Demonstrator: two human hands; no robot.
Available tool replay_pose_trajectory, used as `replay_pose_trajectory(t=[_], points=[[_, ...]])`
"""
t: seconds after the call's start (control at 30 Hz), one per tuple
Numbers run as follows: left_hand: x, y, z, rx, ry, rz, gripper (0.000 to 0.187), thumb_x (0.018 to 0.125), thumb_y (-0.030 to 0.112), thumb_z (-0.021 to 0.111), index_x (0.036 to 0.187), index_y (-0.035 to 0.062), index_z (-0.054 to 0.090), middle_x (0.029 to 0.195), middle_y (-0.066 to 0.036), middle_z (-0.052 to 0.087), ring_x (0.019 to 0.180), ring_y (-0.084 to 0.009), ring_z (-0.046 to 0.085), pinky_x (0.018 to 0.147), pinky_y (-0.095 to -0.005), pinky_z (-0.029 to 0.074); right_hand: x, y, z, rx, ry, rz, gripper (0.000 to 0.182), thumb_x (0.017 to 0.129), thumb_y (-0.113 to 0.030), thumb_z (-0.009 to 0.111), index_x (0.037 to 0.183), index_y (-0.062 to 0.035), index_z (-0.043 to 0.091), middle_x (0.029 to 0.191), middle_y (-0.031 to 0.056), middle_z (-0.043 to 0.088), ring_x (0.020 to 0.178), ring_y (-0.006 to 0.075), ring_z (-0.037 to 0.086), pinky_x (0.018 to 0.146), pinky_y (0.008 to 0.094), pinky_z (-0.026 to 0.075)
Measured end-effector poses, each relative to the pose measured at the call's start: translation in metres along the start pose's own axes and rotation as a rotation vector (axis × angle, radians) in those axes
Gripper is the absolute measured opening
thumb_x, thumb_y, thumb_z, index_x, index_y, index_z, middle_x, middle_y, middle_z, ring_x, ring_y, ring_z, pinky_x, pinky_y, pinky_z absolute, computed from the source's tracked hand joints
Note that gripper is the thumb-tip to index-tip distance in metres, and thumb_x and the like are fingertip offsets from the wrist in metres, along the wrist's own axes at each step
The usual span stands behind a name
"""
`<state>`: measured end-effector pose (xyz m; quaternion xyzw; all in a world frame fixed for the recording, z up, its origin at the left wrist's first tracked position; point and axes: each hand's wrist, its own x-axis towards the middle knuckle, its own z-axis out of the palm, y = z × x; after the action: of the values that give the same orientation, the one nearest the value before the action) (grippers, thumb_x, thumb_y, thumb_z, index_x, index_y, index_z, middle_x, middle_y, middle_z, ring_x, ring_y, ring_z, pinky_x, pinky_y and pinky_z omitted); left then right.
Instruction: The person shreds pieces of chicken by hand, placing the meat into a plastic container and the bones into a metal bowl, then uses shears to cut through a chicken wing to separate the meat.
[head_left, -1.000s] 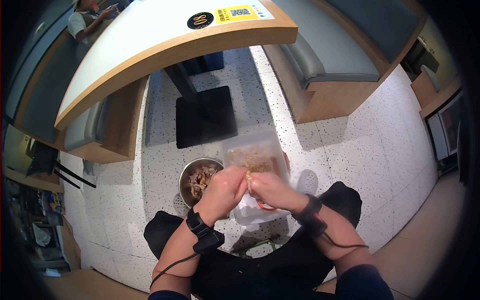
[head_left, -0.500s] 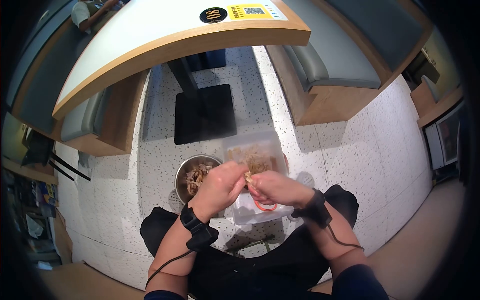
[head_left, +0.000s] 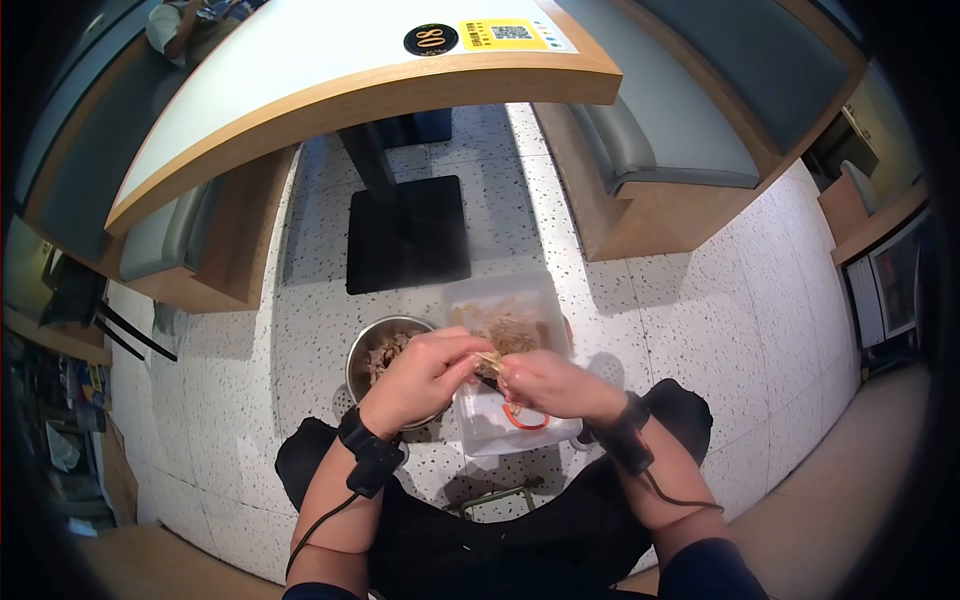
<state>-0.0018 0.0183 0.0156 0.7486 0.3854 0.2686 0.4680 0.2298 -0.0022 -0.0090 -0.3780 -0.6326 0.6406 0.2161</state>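
Above the front part of a translucent plastic tub (head_left: 462, 432), my two hands meet, fingers closed on one small pale yellowish piece of food (head_left: 490, 361), perhaps cooked meat. My left hand (head_left: 412, 378) pinches its left end, partly in front of a steel bowl (head_left: 352, 385) of brownish chunks (head_left: 385, 352). From the other side, my right hand (head_left: 558, 386) grips the same piece, its fingertips mostly hidden. Pale shredded food (head_left: 510, 325) lies in the tub's far part. An orange-red curved strip (head_left: 527, 420) shows beneath my right hand.
A white table (head_left: 300, 50) with a wooden edge stands ahead on a black base (head_left: 410, 235). Grey benches (head_left: 680, 140) flank it. Another person (head_left: 180, 30) sits at the far left. Between my knees, a metal bar (head_left: 500, 498) is near the speckled floor (head_left: 220, 430).
Both hands remain together at the piece, which looks more stretched between them now. My left wrist has shifted slightly left, and the view has tilted a little.
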Motion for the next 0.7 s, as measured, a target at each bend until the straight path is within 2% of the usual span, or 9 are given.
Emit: replay_pose_trajectory(t=[0.07,0.13,0.17,0.23,0.33,0.37,0.43,0.53,0.7], points=[[0.000,0.001,0.000,-0.102,-0.022,-0.091,0.020,0.097,-0.002,0.059,0.114,-0.0012,0.070,0.092,-0.010,0.068,0.085,-0.0193,0.071,0.075,-0.0306,0.055,-0.002,-0.008,0.001,0.027,0.017,0.059,0.033,0.109,-0.025,0.042,0.089,-0.0027,0.057,0.074,0.0010,0.055,0.066,0.0107,0.050,0.062,0.0299,0.043],[-0.002,-0.006,0.008,-0.563,0.152,-0.294,0.023,0.100,-0.001,0.058,0.121,-0.0036,0.068,0.105,-0.008,0.070,0.093,-0.0113,0.069,0.082,-0.0272,0.056,-0.001,-0.008,0.003,0.054,0.035,0.118,0.036,0.110,-0.027,0.042,0.092,-0.0005,0.059,0.077,0.0038,0.058,0.071,0.0140,0.054,0.067,0.0329,0.046],[-0.001,-0.010,0.014,-0.562,0.150,-0.293,0.023,0.100,-0.001,0.058,0.121,-0.0036,0.068,0.105,-0.008,0.070,0.093,-0.0113,0.069,0.082,-0.0272,0.056,0.000,-0.001,0.005,0.104,0.075,0.095,0.036,0.110,-0.029,0.044,0.094,-0.0013,0.060,0.077,0.0020,0.058,0.070,0.0122,0.053,0.067,0.0314,0.046],[0.001,-0.015,0.026,-0.889,0.308,-0.218,0.026,0.100,-0.002,0.059,0.125,-0.0067,0.065,0.112,-0.009,0.071,0.098,-0.0103,0.068,0.088,-0.0258,0.054,0.002,0.006,0.008,0.154,0.122,0.070,0.036,0.111,-0.030,0.046,0.095,-0.0021,0.062,0.077,0.0002,0.058,0.070,0.0104,0.053,0.066,0.0298,0.046],[0.005,-0.014,0.045,-0.851,0.477,-0.266,0.025,0.101,0.003,0.061,0.125,-0.0053,0.065,0.114,-0.010,0.071,0.102,-0.0140,0.068,0.092,-0.0287,0.054,0.006,0.010,0.012,0.263,0.212,0.073,0.037,0.111,-0.033,0.049,0.096,-0.0027,0.064,0.080,-0.0028,0.060,0.068,0.0065,0.053,0.064,0.0253,0.047],[0.003,-0.021,0.046,-0.851,0.472,-0.265,0.025,0.101,0.003,0.061,0.125,-0.0053,0.065,0.114,-0.010,0.071,0.102,-0.0140,0.068,0.092,-0.0287,0.054,0.008,0.012,0.012,0.296,0.235,0.060,0.036,0.110,-0.032,0.051,0.098,-0.0018,0.066,0.082,-0.0024,0.062,0.068,0.0055,0.055,0.064,0.0239,0.048],[-0.001,-0.034,0.045,-0.877,0.249,-0.347,0.026,0.104,0.011,0.061,0.124,-0.0041,0.066,0.114,-0.009,0.071,0.103,-0.0137,0.067,0.092,-0.0284,0.054,0.007,0.010,0.013,0.331,0.259,0.048,0.036,0.110,-0.031,0.052,0.100,-0.0009,0.069,0.084,-0.0021,0.064,0.069,0.0046,0.056,0.064,0.0224,0.049],[-0.004,-0.037,0.049,-0.766,0.179,-0.320,0.027,0.106,0.018,0.059,0.121,-0.0025,0.068,0.111,-0.007,0.071,0.098,-0.0120,0.067,0.088,-0.0279,0.054,0.005,0.005,0.014,0.288,0.327,0.066,0.034,0.109,-0.028,0.055,0.104,0.0014,0.071,0.088,0.0002,0.069,0.072,0.0050,0.060,0.065,0.0221,0.051],[0.000,-0.025,0.047,-0.867,0.318,-0.482,0.029,0.106,0.021,0.060,0.116,-0.0038,0.071,0.107,-0.006,0.072,0.095,-0.0103,0.066,0.085,-0.0264,0.054,0.006,0.002,0.016,0.345,0.402,0.069,0.031,0.108,-0.024,0.058,0.106,0.0038,0.071,0.091,0.0035,0.070,0.076,0.0073,0.065,0.069,0.0233,0.055]])
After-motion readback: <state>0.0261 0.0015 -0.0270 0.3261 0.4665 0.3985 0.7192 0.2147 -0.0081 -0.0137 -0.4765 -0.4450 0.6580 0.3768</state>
